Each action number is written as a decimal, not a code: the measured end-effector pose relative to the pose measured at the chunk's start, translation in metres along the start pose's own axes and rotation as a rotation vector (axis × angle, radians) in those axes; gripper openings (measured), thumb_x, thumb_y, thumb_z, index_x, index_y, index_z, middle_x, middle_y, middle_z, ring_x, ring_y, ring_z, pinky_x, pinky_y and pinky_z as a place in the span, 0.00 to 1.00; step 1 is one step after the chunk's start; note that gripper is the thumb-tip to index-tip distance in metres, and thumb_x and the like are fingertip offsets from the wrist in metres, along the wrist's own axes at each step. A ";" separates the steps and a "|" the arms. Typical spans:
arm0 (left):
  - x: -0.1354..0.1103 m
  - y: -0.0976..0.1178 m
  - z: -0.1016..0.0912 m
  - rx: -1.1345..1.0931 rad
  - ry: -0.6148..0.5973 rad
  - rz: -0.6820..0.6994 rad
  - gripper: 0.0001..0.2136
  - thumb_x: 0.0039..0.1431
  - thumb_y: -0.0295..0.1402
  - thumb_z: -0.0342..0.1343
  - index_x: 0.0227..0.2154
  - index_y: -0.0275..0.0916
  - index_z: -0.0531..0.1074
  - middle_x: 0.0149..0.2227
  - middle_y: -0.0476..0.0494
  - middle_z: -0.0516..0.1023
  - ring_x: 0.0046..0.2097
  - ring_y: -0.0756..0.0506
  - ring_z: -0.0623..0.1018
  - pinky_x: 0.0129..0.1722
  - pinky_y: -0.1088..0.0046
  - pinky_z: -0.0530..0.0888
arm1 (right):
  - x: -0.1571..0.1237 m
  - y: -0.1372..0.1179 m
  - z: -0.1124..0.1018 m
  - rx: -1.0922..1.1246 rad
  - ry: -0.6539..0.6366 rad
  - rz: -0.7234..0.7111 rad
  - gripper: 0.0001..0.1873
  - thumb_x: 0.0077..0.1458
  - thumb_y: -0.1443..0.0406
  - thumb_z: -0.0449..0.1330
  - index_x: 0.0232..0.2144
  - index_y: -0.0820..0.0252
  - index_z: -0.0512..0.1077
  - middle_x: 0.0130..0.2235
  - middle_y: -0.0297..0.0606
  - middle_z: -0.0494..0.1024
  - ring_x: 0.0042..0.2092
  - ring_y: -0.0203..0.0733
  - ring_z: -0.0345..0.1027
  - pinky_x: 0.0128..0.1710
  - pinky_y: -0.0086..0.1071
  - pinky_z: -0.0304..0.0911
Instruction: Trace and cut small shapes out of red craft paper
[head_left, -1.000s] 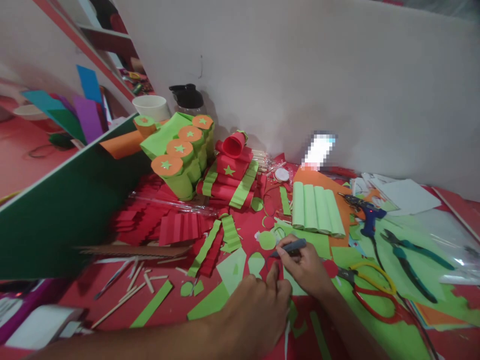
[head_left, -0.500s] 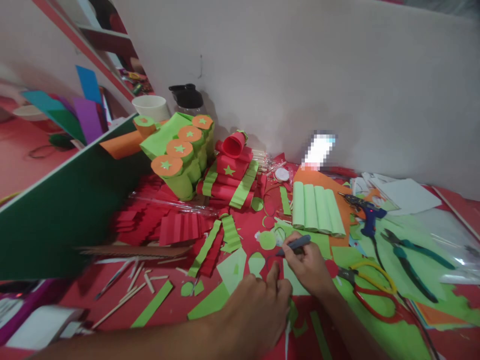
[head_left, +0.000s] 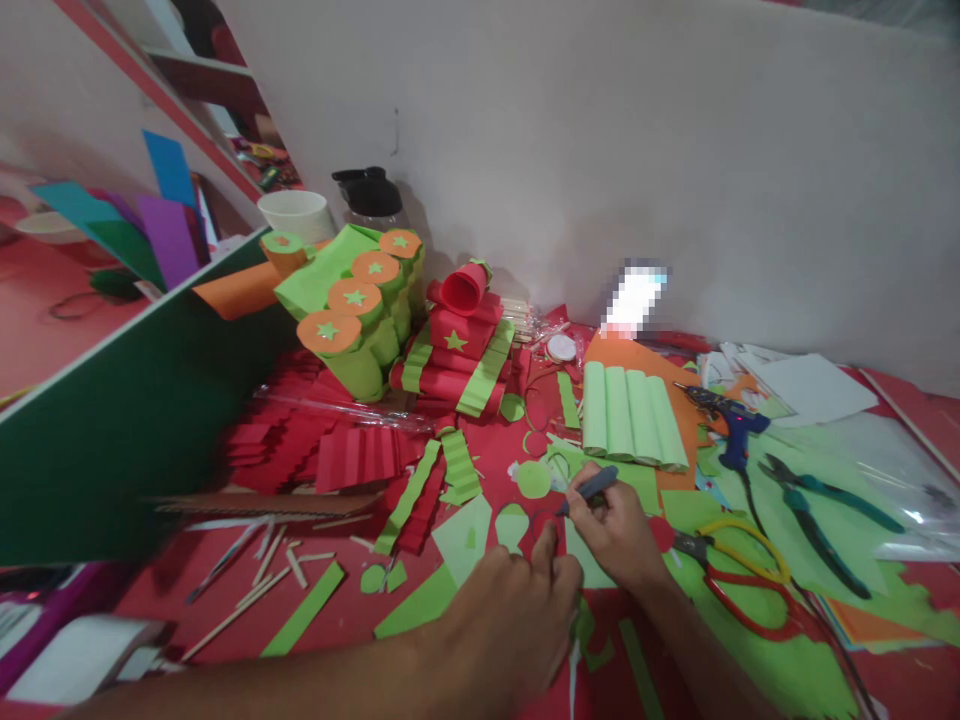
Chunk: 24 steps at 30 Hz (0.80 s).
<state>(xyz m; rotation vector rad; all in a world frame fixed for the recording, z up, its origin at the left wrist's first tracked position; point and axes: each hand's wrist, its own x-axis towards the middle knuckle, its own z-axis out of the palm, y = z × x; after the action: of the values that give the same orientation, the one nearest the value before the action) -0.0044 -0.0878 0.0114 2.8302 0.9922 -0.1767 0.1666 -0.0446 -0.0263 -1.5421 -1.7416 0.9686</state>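
Observation:
My right hand [head_left: 616, 530] is closed around a grey pen-like tool [head_left: 589, 489], whose tip points left onto the paper on the red table [head_left: 180, 590]. My left hand [head_left: 510, 610] lies just left of it, fingers curled and pressing down on paper pieces beneath it; what is under the fingers is hidden. A pale green paper circle [head_left: 534, 480] and other green cut-outs lie just beyond both hands. A row of light green paper rolls [head_left: 631, 415] sits behind the right hand.
Scissors with red and yellow handles [head_left: 739, 575], a blue glue gun [head_left: 731, 430] and teal pliers [head_left: 821, 520] lie at the right. Green rolls with orange star caps [head_left: 360, 310] and red rolls [head_left: 457, 350] stand at the back. A dark green board [head_left: 112, 440] leans at the left. Wooden sticks [head_left: 255, 580] are scattered.
The right hand has shifted the tool slightly, tilting its rear end upward and moving a little right. The left hand has stayed put.

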 end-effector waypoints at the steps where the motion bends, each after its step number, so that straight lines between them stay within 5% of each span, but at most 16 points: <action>1: 0.000 0.000 0.000 -0.005 -0.005 0.005 0.18 0.64 0.35 0.44 0.52 0.31 0.67 0.55 0.23 0.71 0.31 0.41 0.79 0.22 0.67 0.66 | 0.000 0.000 0.000 0.006 -0.007 0.000 0.09 0.59 0.62 0.55 0.27 0.58 0.64 0.21 0.27 0.61 0.21 0.33 0.57 0.21 0.25 0.53; 24: -0.001 0.000 -0.005 -0.028 -0.027 0.004 0.18 0.62 0.33 0.46 0.52 0.31 0.67 0.55 0.21 0.70 0.32 0.40 0.79 0.23 0.67 0.67 | -0.001 0.001 0.001 -0.041 0.031 -0.035 0.09 0.56 0.63 0.56 0.25 0.57 0.62 0.19 0.26 0.61 0.21 0.33 0.56 0.21 0.26 0.53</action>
<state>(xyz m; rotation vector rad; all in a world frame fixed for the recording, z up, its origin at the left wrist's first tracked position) -0.0048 -0.0872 0.0160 2.7969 0.9762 -0.1979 0.1670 -0.0456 -0.0277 -1.5389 -1.7716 0.8919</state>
